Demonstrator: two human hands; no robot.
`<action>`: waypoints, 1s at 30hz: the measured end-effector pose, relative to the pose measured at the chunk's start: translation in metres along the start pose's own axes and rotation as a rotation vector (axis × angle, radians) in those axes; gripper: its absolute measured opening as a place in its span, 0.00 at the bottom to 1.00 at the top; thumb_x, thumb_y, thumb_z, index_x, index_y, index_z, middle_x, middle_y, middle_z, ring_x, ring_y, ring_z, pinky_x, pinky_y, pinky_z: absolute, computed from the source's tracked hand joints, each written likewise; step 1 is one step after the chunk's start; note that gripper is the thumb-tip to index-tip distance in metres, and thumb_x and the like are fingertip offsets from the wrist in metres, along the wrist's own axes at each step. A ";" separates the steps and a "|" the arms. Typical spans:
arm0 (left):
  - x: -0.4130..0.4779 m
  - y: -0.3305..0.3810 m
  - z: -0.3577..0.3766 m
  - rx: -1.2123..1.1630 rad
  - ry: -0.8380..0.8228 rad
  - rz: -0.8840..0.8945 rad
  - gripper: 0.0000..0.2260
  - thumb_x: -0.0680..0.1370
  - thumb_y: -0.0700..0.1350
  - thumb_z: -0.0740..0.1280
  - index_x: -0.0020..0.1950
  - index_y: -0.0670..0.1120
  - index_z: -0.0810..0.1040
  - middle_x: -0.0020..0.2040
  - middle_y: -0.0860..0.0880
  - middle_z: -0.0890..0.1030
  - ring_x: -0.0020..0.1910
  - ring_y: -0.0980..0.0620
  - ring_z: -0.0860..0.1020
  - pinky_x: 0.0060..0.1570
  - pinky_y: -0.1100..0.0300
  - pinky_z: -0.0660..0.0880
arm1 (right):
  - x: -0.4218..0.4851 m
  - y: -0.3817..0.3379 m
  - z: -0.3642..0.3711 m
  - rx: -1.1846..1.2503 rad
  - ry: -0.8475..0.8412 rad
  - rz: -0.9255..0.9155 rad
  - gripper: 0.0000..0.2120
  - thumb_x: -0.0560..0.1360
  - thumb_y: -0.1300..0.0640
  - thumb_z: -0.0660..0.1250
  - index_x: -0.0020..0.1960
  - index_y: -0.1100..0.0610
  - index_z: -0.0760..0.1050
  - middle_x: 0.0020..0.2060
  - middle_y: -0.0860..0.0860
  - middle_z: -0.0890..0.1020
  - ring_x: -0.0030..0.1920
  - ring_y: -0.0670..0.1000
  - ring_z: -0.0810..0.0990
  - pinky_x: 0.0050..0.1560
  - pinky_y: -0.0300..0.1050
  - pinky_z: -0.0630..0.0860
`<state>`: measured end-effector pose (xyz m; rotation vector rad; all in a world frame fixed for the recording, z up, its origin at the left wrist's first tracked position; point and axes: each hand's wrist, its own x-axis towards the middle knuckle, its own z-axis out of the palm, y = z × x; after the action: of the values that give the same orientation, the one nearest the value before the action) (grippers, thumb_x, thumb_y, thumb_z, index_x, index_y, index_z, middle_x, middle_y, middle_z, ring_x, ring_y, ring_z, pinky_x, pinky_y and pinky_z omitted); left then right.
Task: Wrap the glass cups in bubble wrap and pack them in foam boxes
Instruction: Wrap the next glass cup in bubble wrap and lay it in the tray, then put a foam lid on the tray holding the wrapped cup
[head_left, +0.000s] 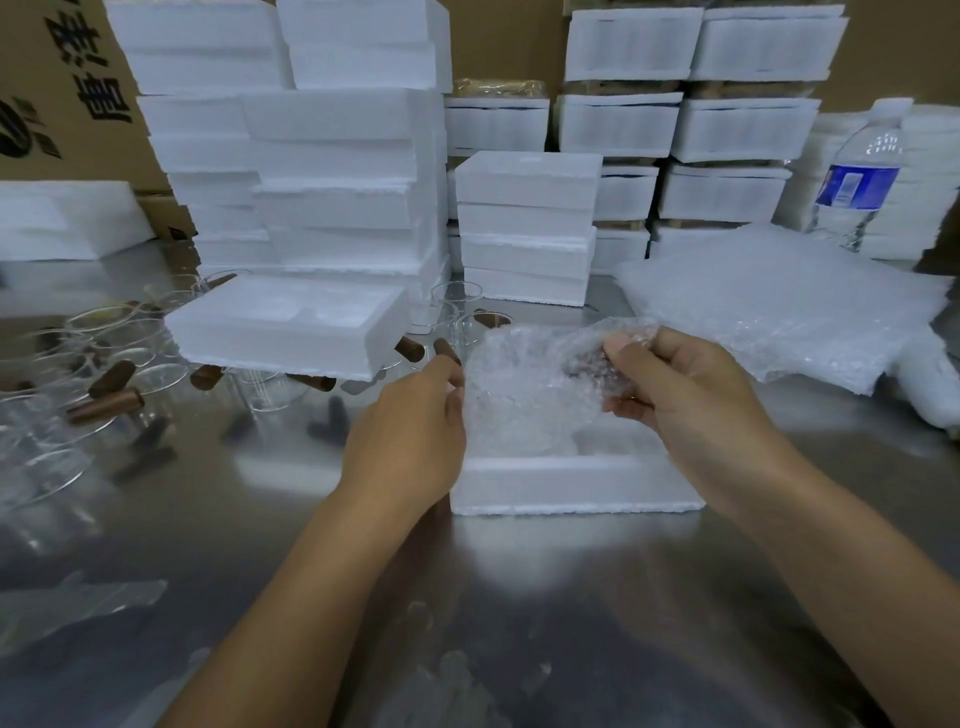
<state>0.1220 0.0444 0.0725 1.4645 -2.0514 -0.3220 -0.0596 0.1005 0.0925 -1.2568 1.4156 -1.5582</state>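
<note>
A bubble-wrapped cup (524, 389) hangs over an open white foam box (571, 491) at the table's middle. My right hand (675, 384) grips the right end of the bundle, fingers curled round the wrap, where a brown handle shows through. My left hand (415, 431) holds the bundle's left side with thumb and fingertips. A foam lid (280, 327) rests on top of several bare glass cups with brown handles (111, 379) at the left. A stack of bubble wrap sheets (779, 306) lies at the right.
Tall stacks of white foam boxes (332, 171) fill the back, with packed boxes (691, 130) behind on the right. A water bottle (862, 182) stands at the far right. Two glass cups (457, 306) stand behind the bundle. The shiny metal table (519, 597) spreads in front.
</note>
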 end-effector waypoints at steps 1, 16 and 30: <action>0.001 0.000 0.001 -0.005 -0.008 -0.003 0.06 0.80 0.41 0.55 0.50 0.49 0.71 0.42 0.51 0.77 0.43 0.47 0.75 0.39 0.54 0.70 | 0.000 0.000 0.001 -0.021 -0.023 -0.002 0.06 0.77 0.57 0.63 0.45 0.57 0.78 0.35 0.49 0.84 0.35 0.47 0.81 0.49 0.47 0.79; 0.005 0.004 -0.001 -0.275 0.275 -0.111 0.05 0.78 0.45 0.62 0.43 0.53 0.72 0.32 0.56 0.75 0.33 0.59 0.74 0.31 0.63 0.65 | 0.006 0.017 -0.014 -0.828 0.002 -0.316 0.04 0.72 0.44 0.67 0.42 0.43 0.74 0.38 0.41 0.77 0.39 0.41 0.75 0.38 0.34 0.69; 0.015 -0.025 -0.011 0.212 0.420 -0.128 0.19 0.76 0.46 0.67 0.66 0.45 0.71 0.69 0.44 0.67 0.72 0.42 0.56 0.70 0.45 0.49 | 0.006 0.012 -0.013 -0.537 0.101 -0.348 0.07 0.74 0.58 0.67 0.46 0.45 0.76 0.37 0.41 0.79 0.41 0.34 0.75 0.41 0.20 0.65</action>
<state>0.1446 0.0231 0.0731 1.6309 -1.6954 0.1507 -0.0757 0.0965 0.0824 -1.8407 1.8334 -1.5267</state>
